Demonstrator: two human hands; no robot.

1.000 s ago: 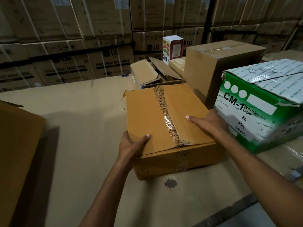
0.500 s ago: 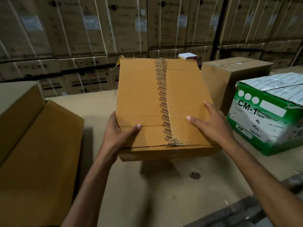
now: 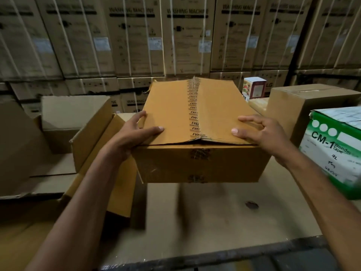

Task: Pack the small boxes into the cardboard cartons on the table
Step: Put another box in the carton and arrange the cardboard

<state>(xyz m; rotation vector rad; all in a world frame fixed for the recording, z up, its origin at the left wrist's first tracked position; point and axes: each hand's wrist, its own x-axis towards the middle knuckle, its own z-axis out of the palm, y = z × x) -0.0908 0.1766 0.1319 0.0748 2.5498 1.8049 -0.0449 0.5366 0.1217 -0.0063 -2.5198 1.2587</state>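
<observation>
Carton (image 3: pixel 195 118) flaps are closed, contents not visible. Tape print reads only "EVE", the rest runs under the right flap. Underside hidden, and the tabletop (image 3: pixel 214 212) below it is smeared by blur. Small box (image 3: pixel 255 89) behind it is partly hidden, print unreadable. Green box (image 3: pixel 336 149) is cut by the right edge, handwriting illegible. Left cartons (image 3: pixel 74 114) are blurred and cut by the left edge, insides hidden. Stickers on the wall stack (image 3: pixel 136 36) are too small to read.

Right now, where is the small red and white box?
The small red and white box stands back right in the head view, behind the held taped carton, just left of the plain brown carton.
</observation>
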